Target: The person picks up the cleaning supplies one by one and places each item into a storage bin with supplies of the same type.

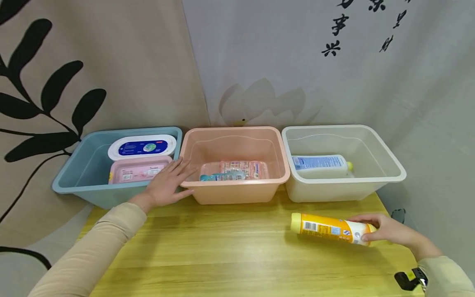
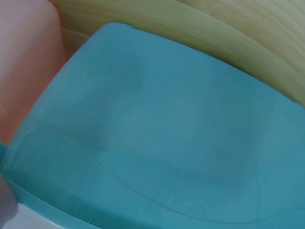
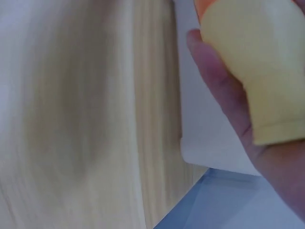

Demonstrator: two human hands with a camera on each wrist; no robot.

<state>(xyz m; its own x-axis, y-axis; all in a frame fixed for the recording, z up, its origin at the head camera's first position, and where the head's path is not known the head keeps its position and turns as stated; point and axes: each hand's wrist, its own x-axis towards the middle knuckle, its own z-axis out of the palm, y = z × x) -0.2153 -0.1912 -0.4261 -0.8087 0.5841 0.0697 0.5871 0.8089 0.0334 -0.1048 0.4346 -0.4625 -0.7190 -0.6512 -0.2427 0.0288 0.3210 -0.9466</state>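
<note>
My right hand (image 1: 393, 231) grips one end of a yellow-orange bottle (image 1: 326, 229), held on its side over the wooden table, in front of the cream bin (image 1: 345, 189). In the right wrist view, the hand (image 3: 228, 95) wraps round the bottle's pale yellow end (image 3: 262, 62). My left hand (image 1: 167, 183) lies with fingers spread at the neighbouring rims of the blue bin (image 1: 122, 189) and the pink bin (image 1: 237, 194). The left wrist view is mostly filled by the blue bin's outer wall (image 2: 167, 119).
Inside the blue bin sit a white wipes box (image 1: 120, 152) and a pink pack (image 1: 137, 170). Clear-wrapped packs (image 1: 241, 169) lie in the pink bin. A white bottle (image 1: 320, 171) with a blue label lies in the cream bin. A curtain (image 1: 259, 62) hangs behind the wooden table (image 1: 230, 251).
</note>
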